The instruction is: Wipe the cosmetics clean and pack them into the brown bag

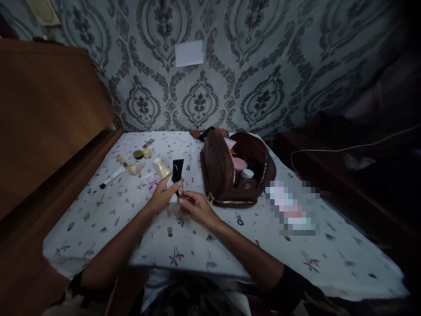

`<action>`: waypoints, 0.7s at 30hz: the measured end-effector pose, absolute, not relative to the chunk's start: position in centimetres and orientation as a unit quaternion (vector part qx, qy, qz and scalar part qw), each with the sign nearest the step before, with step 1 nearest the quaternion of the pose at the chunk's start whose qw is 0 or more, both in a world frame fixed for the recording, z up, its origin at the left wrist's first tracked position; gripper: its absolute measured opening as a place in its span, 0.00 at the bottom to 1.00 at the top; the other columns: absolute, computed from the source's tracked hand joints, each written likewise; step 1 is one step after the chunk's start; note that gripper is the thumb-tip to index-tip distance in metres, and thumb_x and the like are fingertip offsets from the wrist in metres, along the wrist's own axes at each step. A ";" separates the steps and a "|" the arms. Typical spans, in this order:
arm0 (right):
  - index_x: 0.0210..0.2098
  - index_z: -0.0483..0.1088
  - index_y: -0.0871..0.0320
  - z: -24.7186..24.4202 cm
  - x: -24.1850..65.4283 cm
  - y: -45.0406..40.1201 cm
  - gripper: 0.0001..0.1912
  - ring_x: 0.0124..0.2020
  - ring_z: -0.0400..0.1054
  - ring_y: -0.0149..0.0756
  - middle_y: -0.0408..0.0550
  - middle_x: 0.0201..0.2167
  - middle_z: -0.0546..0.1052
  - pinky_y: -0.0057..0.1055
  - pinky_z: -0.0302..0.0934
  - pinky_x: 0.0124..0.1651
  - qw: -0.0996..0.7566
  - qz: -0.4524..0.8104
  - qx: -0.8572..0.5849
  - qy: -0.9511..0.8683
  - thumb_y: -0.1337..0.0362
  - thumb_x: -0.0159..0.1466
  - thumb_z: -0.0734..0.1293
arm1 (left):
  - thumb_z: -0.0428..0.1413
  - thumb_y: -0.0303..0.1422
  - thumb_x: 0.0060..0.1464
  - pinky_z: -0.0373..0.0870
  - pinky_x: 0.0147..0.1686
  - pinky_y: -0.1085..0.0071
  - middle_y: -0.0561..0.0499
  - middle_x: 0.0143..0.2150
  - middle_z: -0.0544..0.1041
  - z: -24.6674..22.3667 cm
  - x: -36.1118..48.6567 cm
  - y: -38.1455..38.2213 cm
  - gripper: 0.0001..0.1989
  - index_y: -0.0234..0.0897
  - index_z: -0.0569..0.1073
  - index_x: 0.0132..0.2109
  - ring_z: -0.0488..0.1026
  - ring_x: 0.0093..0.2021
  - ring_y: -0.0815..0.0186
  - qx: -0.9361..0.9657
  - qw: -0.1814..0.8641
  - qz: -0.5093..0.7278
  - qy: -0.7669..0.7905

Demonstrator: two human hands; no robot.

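Above the table, my left hand (163,193) is closed around a black squeeze tube (178,170), its flat end pointing up. A white piece (173,198) shows under the same fingers; its kind is unclear. My right hand (199,208) has its fingers curled together at the tube's lower end, partly blurred, and what they pinch is hidden. Just behind my left hand lies a pale yellow tube (161,167) with a white cap. A purple and white packet (151,183) rests beside that hand.
An open brown cosmetic bag (215,169) stands right of my hands, with a pink item and a white-capped container (247,174) inside. At left lie a makeup brush (132,169), a white tube (112,177), small round pots (138,154) and a lip gloss (148,143). A pixelated item (291,208) lies right.
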State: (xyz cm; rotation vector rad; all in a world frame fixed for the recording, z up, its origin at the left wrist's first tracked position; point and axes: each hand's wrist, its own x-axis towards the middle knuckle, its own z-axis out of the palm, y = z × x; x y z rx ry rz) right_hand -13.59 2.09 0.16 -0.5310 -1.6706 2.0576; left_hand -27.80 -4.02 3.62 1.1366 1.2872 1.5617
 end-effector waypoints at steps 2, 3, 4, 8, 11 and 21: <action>0.38 0.70 0.58 0.3 -13.3 2.1 0.22 0.22 0.65 0.27 0.42 0.30 0.73 0.27 0.60 0.25 0.265 0.686 -0.218 -0.642 0.46 0.56 0.72 | 0.58 0.46 0.57 0.66 0.33 0.72 0.53 0.30 0.71 3.6 -28.1 -4.1 0.16 0.36 0.71 0.38 0.67 0.31 0.67 0.511 0.340 0.572 0.544; 0.40 0.70 0.58 0.4 -13.2 2.1 0.22 0.23 0.66 0.27 0.43 0.33 0.73 0.26 0.60 0.26 0.291 0.662 -0.226 -0.652 0.47 0.58 0.71 | 0.56 0.45 0.58 0.66 0.36 0.72 0.53 0.32 0.71 3.6 -28.3 -4.1 0.16 0.36 0.72 0.38 0.68 0.33 0.66 0.536 0.317 0.549 0.558; 0.42 0.69 0.57 0.6 -13.1 2.1 0.22 0.24 0.66 0.26 0.43 0.35 0.72 0.26 0.61 0.26 0.315 0.644 -0.229 -0.658 0.47 0.59 0.71 | 0.55 0.45 0.59 0.67 0.39 0.71 0.52 0.33 0.72 3.7 -28.4 -4.1 0.15 0.35 0.72 0.39 0.68 0.36 0.64 0.559 0.300 0.525 0.568; 0.44 0.66 0.55 1.2 -12.8 2.1 0.22 0.26 0.63 0.26 0.41 0.34 0.67 0.24 0.61 0.26 0.386 0.627 -0.210 -0.643 0.46 0.60 0.68 | 0.53 0.45 0.60 0.67 0.45 0.68 0.50 0.36 0.75 4.1 -28.7 -4.2 0.17 0.34 0.74 0.41 0.70 0.40 0.60 0.621 0.313 0.431 0.575; 0.43 0.67 0.55 1.4 -12.8 2.3 0.22 0.23 0.60 0.25 0.41 0.32 0.66 0.24 0.58 0.23 0.417 0.634 -0.210 -0.617 0.45 0.61 0.67 | 0.50 0.47 0.62 0.67 0.45 0.68 0.50 0.36 0.77 4.5 -28.9 -4.3 0.20 0.34 0.75 0.40 0.71 0.41 0.59 0.645 0.359 0.380 0.558; 0.29 0.74 0.59 2.5 -12.1 2.4 0.19 0.22 0.64 0.26 0.43 0.28 0.67 0.25 0.60 0.25 0.468 0.565 -0.179 -0.656 0.49 0.63 0.68 | 0.56 0.46 0.58 0.68 0.46 0.67 0.48 0.40 0.78 5.0 -30.1 -4.5 0.20 0.33 0.78 0.46 0.71 0.43 0.57 0.647 0.439 0.323 0.533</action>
